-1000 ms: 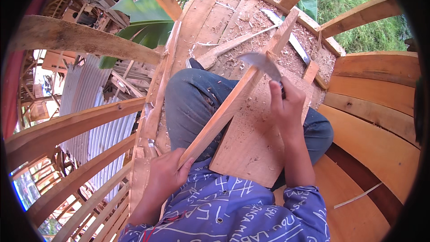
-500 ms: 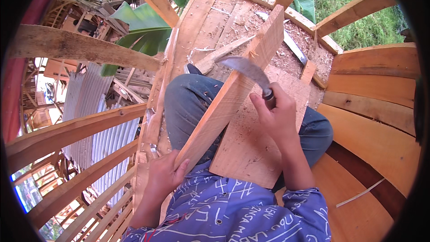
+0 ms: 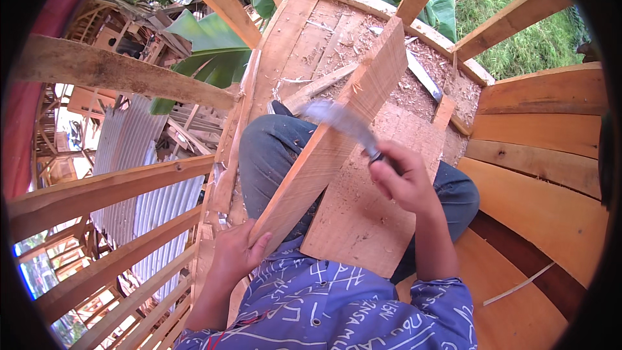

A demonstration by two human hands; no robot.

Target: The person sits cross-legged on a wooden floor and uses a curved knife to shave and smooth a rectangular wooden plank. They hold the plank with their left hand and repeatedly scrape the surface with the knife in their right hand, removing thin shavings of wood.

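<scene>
Open-air woodworking spot, wood shavings (image 3: 444,57), plank floor (image 3: 285,45), timber rails (image 3: 110,187)

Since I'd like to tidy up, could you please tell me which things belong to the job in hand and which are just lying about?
In hand:
Plank, in left hand
Knife, in right hand
Lap board, probably

Apparently lying about:
Long blade
Shavings
Thin strip, far right

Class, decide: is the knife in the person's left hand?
No, the right hand grips the knife, while the left hand holds the long board.
</scene>
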